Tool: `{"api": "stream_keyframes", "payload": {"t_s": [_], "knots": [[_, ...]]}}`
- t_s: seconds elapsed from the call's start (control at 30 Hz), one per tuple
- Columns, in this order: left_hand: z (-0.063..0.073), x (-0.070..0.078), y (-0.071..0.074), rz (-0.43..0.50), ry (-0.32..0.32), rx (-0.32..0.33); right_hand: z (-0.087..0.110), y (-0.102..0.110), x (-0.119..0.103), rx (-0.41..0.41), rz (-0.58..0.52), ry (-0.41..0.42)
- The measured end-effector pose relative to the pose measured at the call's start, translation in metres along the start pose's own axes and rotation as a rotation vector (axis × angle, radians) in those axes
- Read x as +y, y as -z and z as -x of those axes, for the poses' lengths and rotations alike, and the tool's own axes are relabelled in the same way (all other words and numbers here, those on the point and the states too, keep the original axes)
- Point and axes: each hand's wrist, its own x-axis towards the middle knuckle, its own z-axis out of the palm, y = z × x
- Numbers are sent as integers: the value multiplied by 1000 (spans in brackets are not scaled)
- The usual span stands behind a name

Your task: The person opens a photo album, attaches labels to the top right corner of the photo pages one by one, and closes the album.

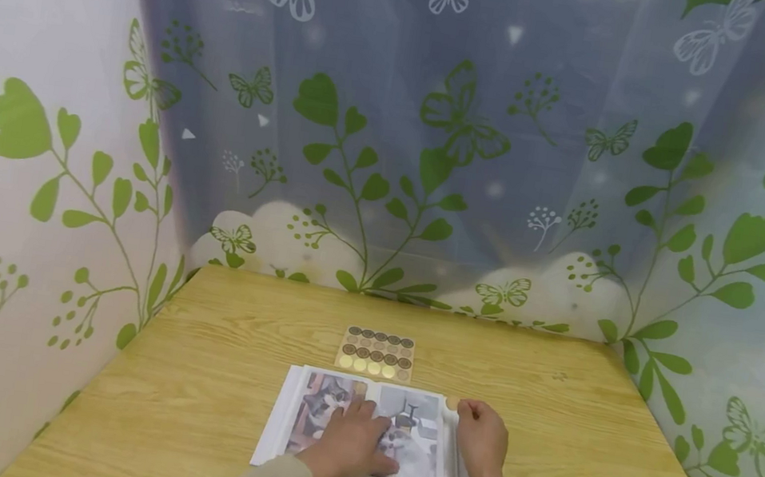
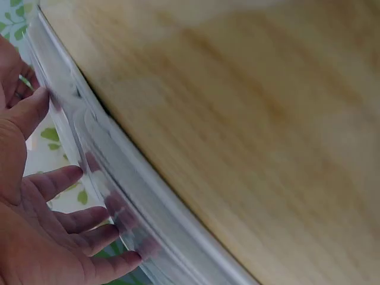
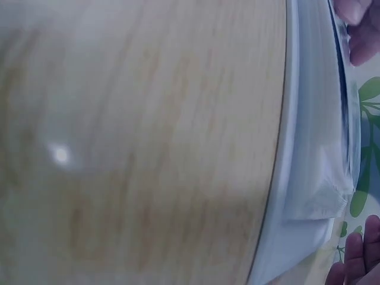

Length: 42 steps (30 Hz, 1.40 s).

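Observation:
An open photo album point(image 1: 368, 430) with white covers lies on the table, a photo in a clear sleeve on each page. My left hand point(image 1: 353, 440) rests spread across the middle of both pages; in the left wrist view its fingers point(image 2: 89, 219) touch the sleeves. At the album's upper right corner, my right hand point(image 1: 482, 441) has curled fingers and pinches a round tan sticker point(image 1: 452, 402). Whether the sticker touches the page I cannot tell. The right wrist view shows only part of this hand point(image 3: 359, 252), near the page corner.
Behind the album lies a sheet of round stickers point(image 1: 376, 353) in rows of dark brown, tan and gold, with one pale spot at its lower right. Wooden table point(image 1: 188, 390) surrounds the album. Curtains point(image 1: 389, 191) with green leaves and butterflies enclose the back and sides.

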Motion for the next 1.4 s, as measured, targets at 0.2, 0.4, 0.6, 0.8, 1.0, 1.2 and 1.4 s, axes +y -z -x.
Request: {"api": "stream_keyframes", "payload": {"t_s": [0.2, 0.4, 0.6, 0.8, 1.0, 1.2, 1.4], "knots": [[4, 2, -1, -9, 15, -27, -5, -1, -1, 2, 20, 32], [6, 3, -1, -12, 24, -33, -11, -8, 0, 4, 75, 92], [4, 2, -4, -24, 15, -20, -16, -13, 0, -15, 121, 121], [5, 2, -4, -7, 14, -16, -19, -16, -2, -51, 165, 134], [5, 2, -1, -16, 13, -19, -21, -19, -4, -79, 188, 124], [6, 3, 0, -19, 12, -25, -22, -21, -5, -90, 205, 115], [5, 3, 0, -33, 15, -23, -23, -22, -5, -84, 226, 129]]}}
